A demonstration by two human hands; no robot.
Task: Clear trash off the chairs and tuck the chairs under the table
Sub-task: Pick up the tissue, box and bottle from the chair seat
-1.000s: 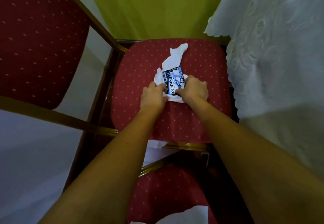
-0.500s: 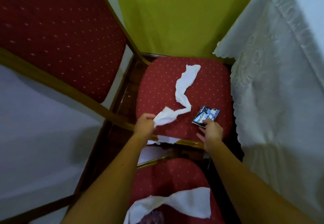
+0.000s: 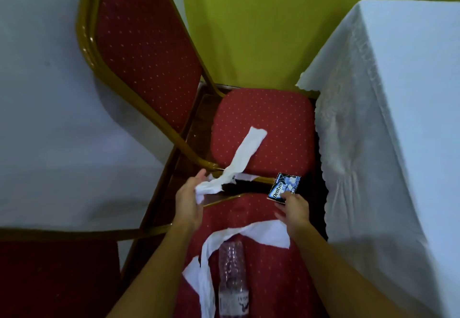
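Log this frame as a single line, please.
left hand: gripping white tissue strip | right hand: holding dark gum pack | near red chair seat: clear plastic bottle, uncollected

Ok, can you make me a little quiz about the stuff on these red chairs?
1. True or false: the right hand holds the Dentyne Ice gum pack.
2. What does the left hand grip? A) clear plastic bottle B) paper strip C) tablecloth
3. The bottle lies on the ____ chair seat.

Key: 1 true; 2 B; 3 nearer.
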